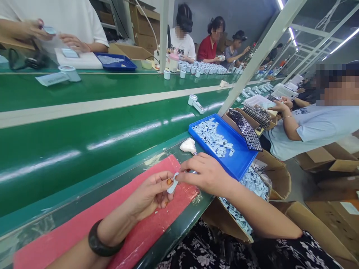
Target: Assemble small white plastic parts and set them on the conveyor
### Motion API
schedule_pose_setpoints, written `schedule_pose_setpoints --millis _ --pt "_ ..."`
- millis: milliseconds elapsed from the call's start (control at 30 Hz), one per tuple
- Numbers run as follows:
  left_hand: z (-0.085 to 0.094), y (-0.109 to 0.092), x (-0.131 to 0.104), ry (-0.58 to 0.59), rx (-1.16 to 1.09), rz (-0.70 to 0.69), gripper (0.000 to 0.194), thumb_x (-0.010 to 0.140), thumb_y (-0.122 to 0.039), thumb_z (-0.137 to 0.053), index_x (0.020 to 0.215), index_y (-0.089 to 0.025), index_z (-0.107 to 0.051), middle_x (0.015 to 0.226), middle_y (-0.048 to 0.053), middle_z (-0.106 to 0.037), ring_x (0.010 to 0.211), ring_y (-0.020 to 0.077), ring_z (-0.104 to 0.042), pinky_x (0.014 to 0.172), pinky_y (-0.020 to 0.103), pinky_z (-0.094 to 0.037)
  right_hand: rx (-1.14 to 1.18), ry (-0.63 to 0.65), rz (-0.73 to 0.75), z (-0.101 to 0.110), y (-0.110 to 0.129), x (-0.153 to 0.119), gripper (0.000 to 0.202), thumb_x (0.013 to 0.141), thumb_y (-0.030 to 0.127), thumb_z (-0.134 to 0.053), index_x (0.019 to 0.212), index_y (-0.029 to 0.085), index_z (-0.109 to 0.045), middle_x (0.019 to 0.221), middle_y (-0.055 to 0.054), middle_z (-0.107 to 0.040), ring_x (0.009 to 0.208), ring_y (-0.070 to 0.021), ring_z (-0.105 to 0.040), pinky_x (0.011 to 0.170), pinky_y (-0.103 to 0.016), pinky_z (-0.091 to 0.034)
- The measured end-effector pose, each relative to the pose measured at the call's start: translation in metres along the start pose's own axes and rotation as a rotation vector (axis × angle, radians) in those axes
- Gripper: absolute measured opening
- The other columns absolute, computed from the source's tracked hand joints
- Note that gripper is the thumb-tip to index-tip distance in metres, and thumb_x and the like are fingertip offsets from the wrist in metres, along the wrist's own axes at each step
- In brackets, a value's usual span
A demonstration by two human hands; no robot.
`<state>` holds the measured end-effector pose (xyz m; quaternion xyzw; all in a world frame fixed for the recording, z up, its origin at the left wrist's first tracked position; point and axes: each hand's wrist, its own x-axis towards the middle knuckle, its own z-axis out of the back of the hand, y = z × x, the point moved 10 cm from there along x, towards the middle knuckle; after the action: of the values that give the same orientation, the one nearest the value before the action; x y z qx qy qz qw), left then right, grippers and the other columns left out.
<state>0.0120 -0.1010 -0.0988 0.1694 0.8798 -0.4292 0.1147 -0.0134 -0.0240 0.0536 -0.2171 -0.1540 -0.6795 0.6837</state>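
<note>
Between the thumb and fingers of my left hand (153, 192) is a small light-blue plastic part (172, 186), elongated with a rounded end. My right hand (203, 172) meets its upper end, fingers bent and pressed close to it. A second bit of light blue (193, 172) shows under my right fingers; its shape is mostly hidden. Both hands are above a pink mat (92, 216) on the bench. Just beyond my right fingers lies a crumpled white lump (188, 145).
A blue tray (238, 158) of small light-blue parts stands right, a sheet of dark round pieces (246, 130) leaning over its corner. Below it are cardboard boxes (230, 224) of similar parts. A green conveyor belt (84, 149) carries a light-blue device (196, 104). Co-workers sit opposite and at right.
</note>
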Motion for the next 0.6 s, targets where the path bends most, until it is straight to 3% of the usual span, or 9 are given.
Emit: schedule_pose_setpoints --millis 167,267,367,467,533,600 --pt "-0.002 0.002 0.0 0.019 -0.013 0.033 0.041 0.072 -0.043 -0.088 0.089 -0.016 -0.062 0.062 0.0 -0.06 0.047 0.0074 -0.05 0.04 0.014 -0.035 -0.031 0.026 0.025 -0.002 0.0 -0.002 0.02 0.102 0.015 -0.051 0.094 0.024 -0.067 0.092 0.001 -0.068 0.076 -0.0116 -0.053 0.068 -0.03 -0.034" --pt "-0.004 0.002 -0.001 0.025 -0.027 0.039 0.041 0.072 -0.042 -0.089 0.089 -0.016 -0.063 0.064 0.0 -0.061 0.048 0.0075 -0.05 0.041 0.014 -0.036 0.054 0.026 -0.031 -0.005 -0.006 -0.005 0.018 0.102 0.018 -0.052 0.091 0.021 -0.065 0.094 0.001 -0.069 0.078 -0.0116 -0.057 0.067 -0.03 -0.035" --pt "-0.005 -0.001 -0.001 0.035 -0.027 0.016 0.041 0.073 -0.043 -0.088 0.091 -0.015 -0.063 0.067 0.001 -0.063 0.049 0.008 -0.051 0.042 0.015 -0.036 0.363 0.009 -0.217 -0.009 -0.02 -0.007 0.012 0.102 0.024 -0.055 0.097 0.02 -0.066 0.096 0.0 -0.071 0.088 -0.0116 -0.064 0.071 -0.027 -0.043" --pt "-0.004 -0.005 -0.001 0.042 -0.021 -0.029 0.04 0.075 -0.043 -0.087 0.091 -0.016 -0.063 0.069 0.002 -0.065 0.05 0.0077 -0.051 0.046 0.016 -0.039 0.659 -0.021 -0.516 -0.019 -0.037 -0.015 0.01 0.099 0.019 -0.058 0.097 0.02 -0.067 0.092 0.0 -0.071 0.086 -0.0108 -0.065 0.076 -0.025 -0.048" --pt "-0.004 -0.007 -0.001 0.04 -0.019 -0.052 0.039 0.076 -0.042 -0.087 0.092 -0.016 -0.063 0.07 0.002 -0.066 0.05 0.0078 -0.052 0.048 0.017 -0.04 0.742 -0.049 -0.688 -0.025 -0.044 -0.023 0.008 0.095 0.017 -0.061 0.093 0.019 -0.068 0.087 0.001 -0.07 0.078 -0.0102 -0.062 0.071 -0.024 -0.047" --pt "-0.003 -0.008 -0.001 0.032 -0.014 -0.075 0.038 0.077 -0.042 -0.086 0.093 -0.016 -0.063 0.07 0.003 -0.067 0.051 0.0081 -0.052 0.049 0.017 -0.04 0.778 -0.07 -0.767 -0.028 -0.044 -0.026 0.006 0.092 0.017 -0.063 0.09 0.018 -0.068 0.084 0.001 -0.069 0.074 -0.01 -0.06 0.066 -0.023 -0.045"
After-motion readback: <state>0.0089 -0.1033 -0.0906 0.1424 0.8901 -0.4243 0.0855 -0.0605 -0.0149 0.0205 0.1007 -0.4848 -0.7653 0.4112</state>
